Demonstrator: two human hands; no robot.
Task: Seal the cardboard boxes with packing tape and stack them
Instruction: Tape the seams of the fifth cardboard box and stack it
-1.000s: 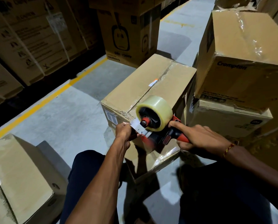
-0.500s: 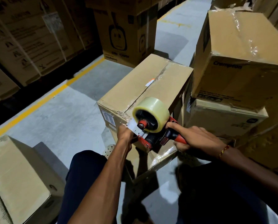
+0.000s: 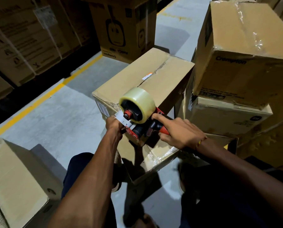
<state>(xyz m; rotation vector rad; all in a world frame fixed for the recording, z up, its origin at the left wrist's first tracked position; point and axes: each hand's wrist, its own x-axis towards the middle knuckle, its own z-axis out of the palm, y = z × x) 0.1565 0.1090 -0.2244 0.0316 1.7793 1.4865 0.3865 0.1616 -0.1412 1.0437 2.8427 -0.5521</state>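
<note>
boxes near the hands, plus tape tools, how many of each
Box being taped: 1
Boxes stacked to its right: 2
Box at near left: 1
Tape dispenser with roll: 1
Total: 5

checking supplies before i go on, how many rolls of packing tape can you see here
1. The clear tape roll sits on the red dispenser over the near edge of the middle box, between both hands. Others may be hidden behind boxes.

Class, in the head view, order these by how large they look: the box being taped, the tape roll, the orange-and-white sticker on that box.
1. Box being taped
2. Tape roll, though it sits nearer the camera
3. Sticker
</note>
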